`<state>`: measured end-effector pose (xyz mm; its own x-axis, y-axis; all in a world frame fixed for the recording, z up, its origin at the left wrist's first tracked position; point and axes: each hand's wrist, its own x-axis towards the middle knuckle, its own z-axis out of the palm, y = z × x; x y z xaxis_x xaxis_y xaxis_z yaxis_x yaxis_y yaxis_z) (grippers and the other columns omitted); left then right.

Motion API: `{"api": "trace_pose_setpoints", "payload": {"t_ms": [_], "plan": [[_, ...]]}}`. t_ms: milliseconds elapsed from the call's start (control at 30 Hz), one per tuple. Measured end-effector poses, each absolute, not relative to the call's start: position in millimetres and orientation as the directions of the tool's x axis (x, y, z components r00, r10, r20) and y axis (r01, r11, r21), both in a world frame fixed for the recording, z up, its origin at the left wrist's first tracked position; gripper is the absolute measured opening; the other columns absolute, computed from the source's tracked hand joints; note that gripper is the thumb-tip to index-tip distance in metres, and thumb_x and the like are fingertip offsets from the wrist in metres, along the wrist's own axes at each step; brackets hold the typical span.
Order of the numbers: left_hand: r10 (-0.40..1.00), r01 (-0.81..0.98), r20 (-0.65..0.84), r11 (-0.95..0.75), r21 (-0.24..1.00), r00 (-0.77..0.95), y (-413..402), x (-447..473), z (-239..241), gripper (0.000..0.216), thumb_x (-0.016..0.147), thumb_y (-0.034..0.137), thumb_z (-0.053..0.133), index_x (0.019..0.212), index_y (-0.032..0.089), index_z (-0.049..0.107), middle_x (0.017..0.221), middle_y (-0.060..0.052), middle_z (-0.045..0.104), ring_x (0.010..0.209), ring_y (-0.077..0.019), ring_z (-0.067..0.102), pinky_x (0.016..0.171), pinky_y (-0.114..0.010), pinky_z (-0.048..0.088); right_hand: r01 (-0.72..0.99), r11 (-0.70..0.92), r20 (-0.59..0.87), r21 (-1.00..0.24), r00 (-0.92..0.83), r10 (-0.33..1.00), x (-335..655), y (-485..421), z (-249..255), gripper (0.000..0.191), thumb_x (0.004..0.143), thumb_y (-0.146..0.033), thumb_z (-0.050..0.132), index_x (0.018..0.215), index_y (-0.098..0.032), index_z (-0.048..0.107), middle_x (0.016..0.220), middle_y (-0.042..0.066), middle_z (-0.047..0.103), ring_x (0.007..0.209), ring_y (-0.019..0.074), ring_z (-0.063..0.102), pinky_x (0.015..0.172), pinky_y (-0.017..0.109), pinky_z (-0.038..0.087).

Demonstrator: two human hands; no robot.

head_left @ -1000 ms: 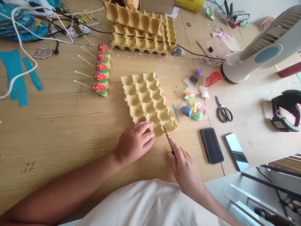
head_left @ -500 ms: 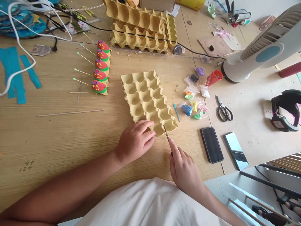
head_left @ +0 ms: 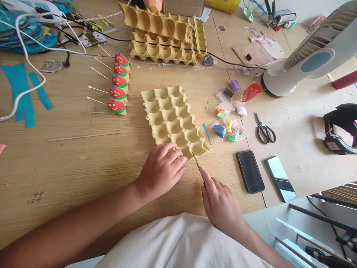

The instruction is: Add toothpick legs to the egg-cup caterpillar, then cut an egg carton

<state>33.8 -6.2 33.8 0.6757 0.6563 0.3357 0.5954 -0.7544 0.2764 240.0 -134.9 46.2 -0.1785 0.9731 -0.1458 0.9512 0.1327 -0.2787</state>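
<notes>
A yellow egg tray (head_left: 171, 115) lies flat on the wooden table (head_left: 83, 163) in front of me. My left hand (head_left: 161, 171) presses down on the tray's near edge, fingers curled over the near cups. My right hand (head_left: 219, 201) grips a small knife (head_left: 197, 166), forefinger along its back. The blade tip sits at the tray's near right corner, in the gap between two cups.
Several red painted egg-cup figures (head_left: 118, 89) with green-tipped sticks line up left of the tray. More egg trays (head_left: 167, 35) are stacked at the back. Clay bags (head_left: 227, 124), scissors (head_left: 264, 130), two phones (head_left: 251, 172) and a fan (head_left: 312, 56) lie right.
The knife blade has drawn back a little toward me along the tray's near right corner. My left hand has stayed on the near edge.
</notes>
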Motion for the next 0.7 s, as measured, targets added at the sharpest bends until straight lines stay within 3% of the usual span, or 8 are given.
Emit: {"api": "trace_pose_setpoints", "payload": {"t_ms": [100,267,467,700], "plan": [[0.664,0.613,0.324,-0.747,0.256,0.674,-4,43,32,0.011,0.092,0.023,0.063,0.097,0.021,0.072,0.1,-0.006,0.073,0.122,-0.0315,0.056,0.104,-0.051,0.047,0.95,0.135,-0.138,-0.281,-0.179,0.974,240,-136,45,0.069,0.101,-0.018,0.04,0.163,-0.021,0.011,0.097,0.005,0.068,0.078,0.0193,0.064,0.069,0.033,0.053],[0.658,0.618,0.364,-0.75,0.236,0.659,-4,50,18,0.013,0.093,0.025,0.063,0.086,0.019,0.071,0.088,-0.005,0.073,0.115,-0.0302,0.06,0.09,-0.044,0.053,0.947,0.14,-0.132,-0.288,-0.184,0.974,242,-135,43,0.07,0.1,-0.017,0.04,0.163,-0.022,0.01,0.093,0.003,0.066,0.075,0.0186,0.062,0.067,0.033,0.051],[0.64,0.6,0.409,-0.763,0.24,0.651,-3,47,11,0.014,0.094,0.025,0.063,0.084,0.02,0.071,0.082,-0.003,0.072,0.114,-0.0292,0.061,0.09,-0.042,0.051,0.946,0.141,-0.128,-0.292,-0.185,0.974,239,-131,40,0.073,0.1,-0.015,0.041,0.163,-0.022,0.006,0.09,0.002,0.065,0.073,0.0189,0.061,0.068,0.034,0.051],[0.669,0.6,0.401,-0.741,0.3,0.625,-2,49,8,0.016,0.094,0.028,0.064,0.081,0.022,0.071,0.079,-0.003,0.071,0.112,-0.0283,0.061,0.089,-0.042,0.048,0.959,0.117,-0.131,-0.258,-0.155,0.979,236,-137,39,0.072,0.098,-0.014,0.042,0.162,-0.02,0.01,0.102,0.006,0.068,0.082,0.0204,0.064,0.073,0.035,0.053]]}}
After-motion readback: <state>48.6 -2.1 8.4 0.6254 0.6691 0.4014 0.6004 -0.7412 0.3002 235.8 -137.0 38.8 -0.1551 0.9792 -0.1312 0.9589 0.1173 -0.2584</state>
